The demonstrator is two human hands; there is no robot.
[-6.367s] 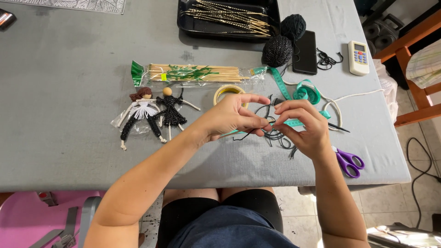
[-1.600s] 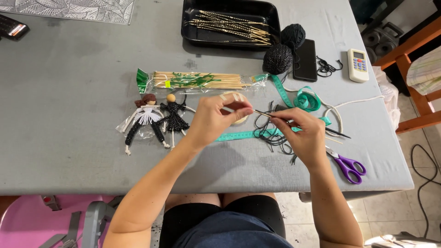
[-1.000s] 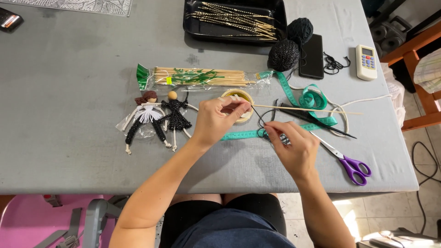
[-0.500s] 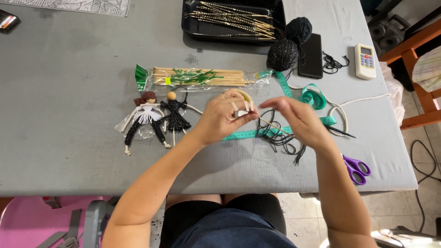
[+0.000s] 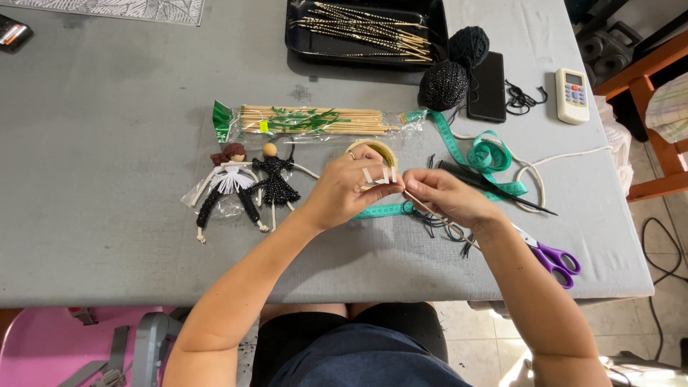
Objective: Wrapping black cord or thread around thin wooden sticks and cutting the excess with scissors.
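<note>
While our left hand point(image 5: 351, 188) pinches short strips of tape at the fingertips, just in front of the tape roll point(image 5: 373, 152), our right hand point(image 5: 443, 197) grips a thin stick point(image 5: 430, 210) above the grey table point(image 5: 107, 107). We should keep the stick steady and press each strip on flat.

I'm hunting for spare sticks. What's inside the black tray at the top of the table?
The black tray holds a loose pile of thin wrapped sticks; whatever lies under them is covered.
</note>
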